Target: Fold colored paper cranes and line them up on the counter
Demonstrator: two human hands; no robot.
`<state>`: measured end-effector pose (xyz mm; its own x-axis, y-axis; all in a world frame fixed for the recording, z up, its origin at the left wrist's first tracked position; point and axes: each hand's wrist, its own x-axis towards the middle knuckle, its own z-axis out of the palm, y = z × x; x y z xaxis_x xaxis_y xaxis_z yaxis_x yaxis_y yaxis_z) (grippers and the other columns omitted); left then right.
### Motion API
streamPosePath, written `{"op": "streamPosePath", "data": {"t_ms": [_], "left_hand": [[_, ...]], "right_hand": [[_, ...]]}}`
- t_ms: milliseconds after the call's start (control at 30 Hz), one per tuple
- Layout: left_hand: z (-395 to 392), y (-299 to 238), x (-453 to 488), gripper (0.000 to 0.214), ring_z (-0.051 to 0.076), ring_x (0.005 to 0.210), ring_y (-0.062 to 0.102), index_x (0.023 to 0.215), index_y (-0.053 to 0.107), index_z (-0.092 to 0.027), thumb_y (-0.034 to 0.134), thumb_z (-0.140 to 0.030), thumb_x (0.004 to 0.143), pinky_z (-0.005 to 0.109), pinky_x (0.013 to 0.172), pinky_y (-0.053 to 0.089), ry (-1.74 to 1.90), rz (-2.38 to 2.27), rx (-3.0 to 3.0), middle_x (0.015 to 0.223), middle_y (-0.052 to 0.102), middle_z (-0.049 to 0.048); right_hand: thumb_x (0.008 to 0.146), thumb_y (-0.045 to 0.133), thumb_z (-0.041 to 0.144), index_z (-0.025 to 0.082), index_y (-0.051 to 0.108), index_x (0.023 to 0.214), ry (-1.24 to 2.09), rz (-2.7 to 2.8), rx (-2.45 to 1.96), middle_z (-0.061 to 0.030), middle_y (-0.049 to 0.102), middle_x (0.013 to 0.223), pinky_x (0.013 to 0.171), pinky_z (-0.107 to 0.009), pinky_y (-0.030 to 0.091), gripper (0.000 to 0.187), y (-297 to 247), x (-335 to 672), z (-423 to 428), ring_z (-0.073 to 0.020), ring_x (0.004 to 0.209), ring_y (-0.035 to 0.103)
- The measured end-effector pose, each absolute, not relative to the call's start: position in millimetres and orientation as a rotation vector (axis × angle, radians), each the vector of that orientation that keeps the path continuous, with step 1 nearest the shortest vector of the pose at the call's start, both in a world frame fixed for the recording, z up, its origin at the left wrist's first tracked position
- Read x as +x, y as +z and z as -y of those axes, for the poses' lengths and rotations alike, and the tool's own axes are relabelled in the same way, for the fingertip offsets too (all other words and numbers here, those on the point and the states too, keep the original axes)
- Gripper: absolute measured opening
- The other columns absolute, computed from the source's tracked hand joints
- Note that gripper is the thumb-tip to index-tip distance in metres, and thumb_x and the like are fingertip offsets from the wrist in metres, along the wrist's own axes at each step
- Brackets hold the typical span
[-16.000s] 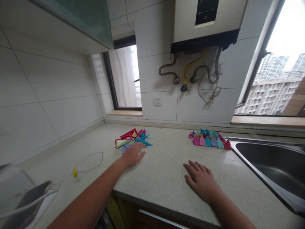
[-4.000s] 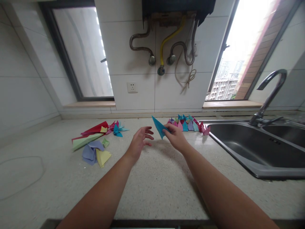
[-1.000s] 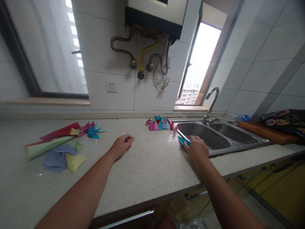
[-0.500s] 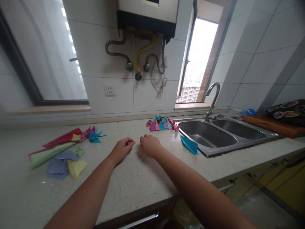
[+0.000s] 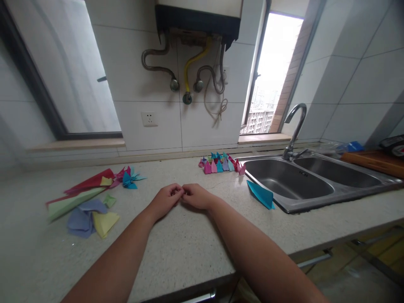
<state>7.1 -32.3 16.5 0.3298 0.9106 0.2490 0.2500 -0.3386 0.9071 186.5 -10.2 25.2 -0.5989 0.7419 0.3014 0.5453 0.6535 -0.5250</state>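
blue paper made up the plane, which lay on the counter just beside the sink, apart from both hands. left hand and right hand met at curled fingertips; whether they pinched anything, i could not tell. small folded figures stood clustered behind, near the wall. loose coloured papers lay left.

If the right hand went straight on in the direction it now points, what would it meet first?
Most likely the left hand: it lies directly ahead of the right hand, and the two seem to touch, though a small gap in depth is hard to exclude.
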Motion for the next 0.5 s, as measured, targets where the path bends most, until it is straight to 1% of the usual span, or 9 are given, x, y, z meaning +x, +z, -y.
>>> {"op": "streamPosePath", "data": {"t_ms": [67,233,333,500], "left_hand": [[35.0,18.2,8.0,0.030,0.012,0.056,0.048,0.092,0.064,-0.017,0.057,-0.046,0.088,0.022,0.053,0.034,1.019,-1.033,1.842,0.063,0.054,-0.0030],[35.1,20.5,6.1,0.023,0.012,0.061,0.050,0.089,0.065,-0.017,0.057,-0.039,0.087,0.022,0.056,0.035,1.033,-1.093,1.910,0.069,0.059,-0.0011],[33.2,21.1,3.4,0.024,0.011,0.061,0.048,0.090,0.067,-0.016,0.056,-0.038,0.087,0.023,0.056,0.034,1.015,-1.112,1.932,0.071,0.059,-0.0010],[34.5,22.5,2.0,0.024,0.011,0.062,0.047,0.091,0.068,-0.016,0.055,-0.036,0.087,0.023,0.056,0.033,1.014,-1.142,2.014,0.070,0.058,-0.0017]], "right_hand": [[0.085,0.052,0.020,0.016,0.066,0.083,0.474,2.383,-1.010,-0.0015,0.066,0.075,0.061,-0.023,0.032,0.014,28.7,189.4,10.4,-0.0126,0.068,0.053],[0.082,0.052,0.018,0.016,0.066,0.082,0.388,2.433,-1.009,-0.0037,0.067,0.077,0.062,-0.024,0.031,0.014,29.8,187.3,7.7,-0.0136,0.069,0.054],[0.082,0.051,0.017,0.016,0.065,0.081,0.406,2.443,-0.996,-0.0043,0.068,0.078,0.062,-0.024,0.032,0.014,27.4,185.7,5.0,-0.0140,0.069,0.055],[0.083,0.050,0.017,0.016,0.067,0.086,0.460,2.443,-0.952,-0.0056,0.071,0.083,0.064,-0.024,0.034,0.018,26.8,185.4,4.4,-0.0152,0.072,0.058]]}}
